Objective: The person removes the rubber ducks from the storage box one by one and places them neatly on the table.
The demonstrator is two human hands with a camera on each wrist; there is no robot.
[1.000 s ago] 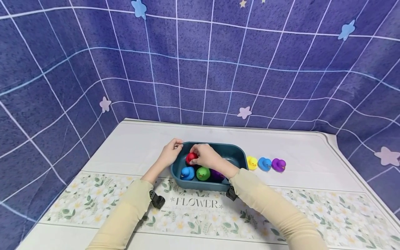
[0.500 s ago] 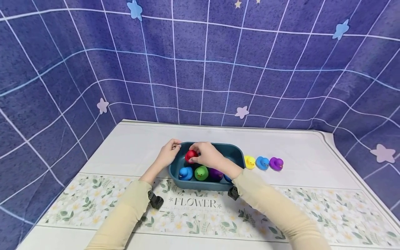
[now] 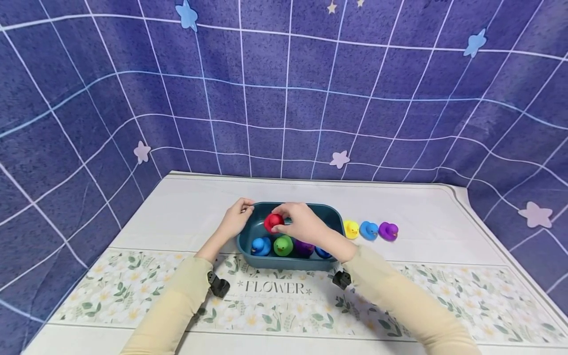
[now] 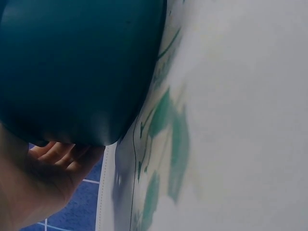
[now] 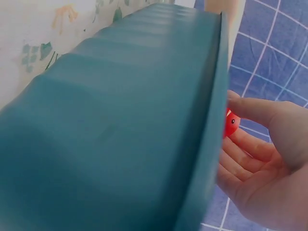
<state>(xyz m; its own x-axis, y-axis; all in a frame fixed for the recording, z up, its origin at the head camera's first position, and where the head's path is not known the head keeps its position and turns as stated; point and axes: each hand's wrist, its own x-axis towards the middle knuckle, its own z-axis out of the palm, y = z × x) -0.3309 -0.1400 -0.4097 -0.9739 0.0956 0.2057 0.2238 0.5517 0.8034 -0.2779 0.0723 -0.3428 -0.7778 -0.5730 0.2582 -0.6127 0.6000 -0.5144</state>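
A person's left hand holds the back-left corner of a teal tub on the worktop, fingers bent at the rim; how firmly they press cannot be told. Inside, at the tub's front-left corner, sits a light-blue duck. Behind it, toward the back-left corner, the red duck is pinched between the thumb and fingers of the right hand; whether its base is clear of the tub floor cannot be told. Smooth and rounded, it looks to be a light toy, probably soft enough to give under a squeeze, hardly fragile and a little slippery; the broad sides of its body should offer the surest hold. The tub looks light and fairly stiff, best steadied by its rim. Along its front edge follow a green duck, a purple duck and a partly hidden dark-blue duck. Past the tub's right edge, a yellow duck, a mid-blue duck and a second purple duck line the worktop.
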